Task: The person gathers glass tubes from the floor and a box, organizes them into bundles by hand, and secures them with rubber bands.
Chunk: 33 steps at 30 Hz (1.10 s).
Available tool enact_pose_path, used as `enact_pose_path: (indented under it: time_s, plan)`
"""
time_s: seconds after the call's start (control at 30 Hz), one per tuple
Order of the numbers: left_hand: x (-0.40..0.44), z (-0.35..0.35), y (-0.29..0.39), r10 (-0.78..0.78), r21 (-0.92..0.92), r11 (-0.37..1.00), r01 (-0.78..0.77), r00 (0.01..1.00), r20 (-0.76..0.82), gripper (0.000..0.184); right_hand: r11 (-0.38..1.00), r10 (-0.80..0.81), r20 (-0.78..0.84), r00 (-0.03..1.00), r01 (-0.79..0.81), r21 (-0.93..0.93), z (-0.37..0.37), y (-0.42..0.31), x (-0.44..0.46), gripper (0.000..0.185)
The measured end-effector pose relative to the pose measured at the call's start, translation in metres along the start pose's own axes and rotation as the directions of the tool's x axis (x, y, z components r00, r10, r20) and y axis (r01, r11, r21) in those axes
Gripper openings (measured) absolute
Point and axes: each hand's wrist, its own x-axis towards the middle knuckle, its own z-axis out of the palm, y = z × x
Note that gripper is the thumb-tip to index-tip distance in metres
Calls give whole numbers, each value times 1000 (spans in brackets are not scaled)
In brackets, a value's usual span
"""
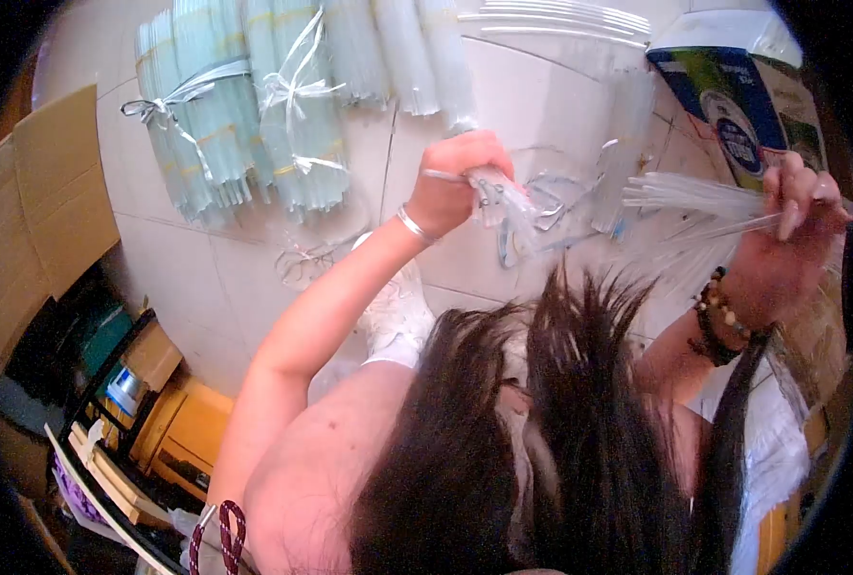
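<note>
My left hand, a silver bangle at its wrist, is closed round a small bunch of clear plastic; its exact kind is hard to make out. Off to the right, my right hand has its fingers closed on a fanned bunch of thin clear plastic strips. Beyond my left hand lie pale green-clear bundles of long thin strips, one tied with a ribbon bow and another beside it tied likewise. Between my hands a further clear bundle lies on the floor.
Tiled floor spreads under everything, with loose bits of ribbon on it. A blue and white carton stands at the upper right. Cardboard and a wooden drawer unit are at the left. Dark hair covers the lower middle.
</note>
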Motion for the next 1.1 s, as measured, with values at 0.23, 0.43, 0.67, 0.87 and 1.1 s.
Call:
enact_pose_path:
  time_s: [0.23,0.43,0.67,0.87,1.1]
  plan:
    - [-10,-5,0,-345,-453,860,236,922,-175,25,994,14,115,993,-2,-109,40,30,-2,33]
    - [-6,-34,0,-311,-293,935,201,860,-403,22,819,-66,450,890,306,-485,99,60,62,28]
    - [-5,-38,-1,-317,-337,925,174,844,-433,23,247,71,831,552,798,-550,128,207,140,19]
    - [-15,-35,5,-460,-427,852,303,823,-333,24,222,192,746,637,713,-665,112,262,158,36]
    - [-7,-26,2,-476,-387,850,357,836,-273,16,348,32,747,664,693,-631,89,270,150,58]
